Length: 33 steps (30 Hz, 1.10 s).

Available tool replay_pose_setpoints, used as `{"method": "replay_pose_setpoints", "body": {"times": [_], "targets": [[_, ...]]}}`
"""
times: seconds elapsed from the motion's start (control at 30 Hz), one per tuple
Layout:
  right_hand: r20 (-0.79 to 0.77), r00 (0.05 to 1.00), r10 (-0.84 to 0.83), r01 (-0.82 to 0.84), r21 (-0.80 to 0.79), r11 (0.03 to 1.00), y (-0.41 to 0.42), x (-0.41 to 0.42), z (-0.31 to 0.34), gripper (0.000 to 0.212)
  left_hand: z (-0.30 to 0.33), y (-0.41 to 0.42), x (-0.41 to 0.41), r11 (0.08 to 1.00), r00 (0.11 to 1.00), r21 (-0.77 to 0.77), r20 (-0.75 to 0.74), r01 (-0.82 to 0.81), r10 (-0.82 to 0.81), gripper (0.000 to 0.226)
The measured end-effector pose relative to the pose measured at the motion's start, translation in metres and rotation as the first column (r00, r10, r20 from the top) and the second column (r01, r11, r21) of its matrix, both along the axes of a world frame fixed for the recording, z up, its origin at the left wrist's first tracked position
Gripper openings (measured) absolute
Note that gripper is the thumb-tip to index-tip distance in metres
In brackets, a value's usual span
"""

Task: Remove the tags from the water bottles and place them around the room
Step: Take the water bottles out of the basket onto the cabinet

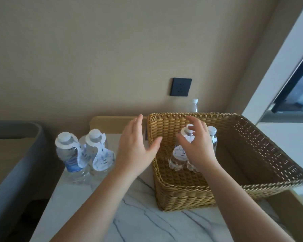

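A: What is seen on the table?

B: A woven basket is set on the right part of it. Two bottles stand inside the basket. Two more bottles are stood on the table to the left, touching each other. One more bottle is seen behind the basket, by the wall, under a dark wall socket.

A: What is in the way?

B: The near bottle in the basket is partly hidden by the right hand. The bottle behind it is hidden even more.

A: Can any words be read?

B: No. White paper tags are hung on the necks, but the print is too blurred.

A: Which way are the bottles pointed?

B: All are stood upright, caps up.

A: How are the hands held?

B: The left hand is held open and flat by the basket's left wall, with nothing in it. The right hand is spread open over the near bottle's cap. If it is touched cannot be told.
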State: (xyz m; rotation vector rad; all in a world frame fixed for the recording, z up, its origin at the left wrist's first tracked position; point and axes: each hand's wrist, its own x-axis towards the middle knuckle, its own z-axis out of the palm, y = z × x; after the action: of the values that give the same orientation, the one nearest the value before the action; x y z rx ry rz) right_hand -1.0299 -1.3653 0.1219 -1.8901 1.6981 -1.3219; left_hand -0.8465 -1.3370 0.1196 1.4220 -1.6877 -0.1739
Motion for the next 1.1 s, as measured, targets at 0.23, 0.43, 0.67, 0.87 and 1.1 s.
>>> {"method": "replay_pose_setpoints", "body": {"times": [0.23,0.43,0.67,0.87,1.1], "targets": [[-0.069,0.996,-0.064,0.072,0.118,0.990,-0.032,-0.108,-0.018,0.072,-0.009,-0.040,-0.089,0.977,1.000,0.212,0.015,-0.011,0.008,0.087],[-0.142,0.987,0.077,-0.029,0.313,0.949,-0.066,-0.152,-0.030,0.103,-0.021,-0.081,-0.141,0.905,0.991,0.423,-0.100,-0.044,0.094,0.095],[0.002,0.941,0.338,-0.294,0.496,0.817,-0.088,-0.149,-0.046,0.075,-0.042,-0.095,-0.151,0.856,0.968,0.481,-0.058,-0.189,0.246,0.082],[0.032,0.941,0.336,-0.319,0.412,0.854,-0.090,-0.148,-0.054,0.063,-0.050,-0.097,-0.149,0.854,0.964,0.487,-0.079,-0.185,0.254,0.067],[0.122,0.941,0.316,-0.336,0.231,0.913,-0.080,-0.139,-0.029,0.064,-0.026,-0.083,-0.138,0.897,0.955,0.398,-0.136,-0.189,0.262,0.060]]}}
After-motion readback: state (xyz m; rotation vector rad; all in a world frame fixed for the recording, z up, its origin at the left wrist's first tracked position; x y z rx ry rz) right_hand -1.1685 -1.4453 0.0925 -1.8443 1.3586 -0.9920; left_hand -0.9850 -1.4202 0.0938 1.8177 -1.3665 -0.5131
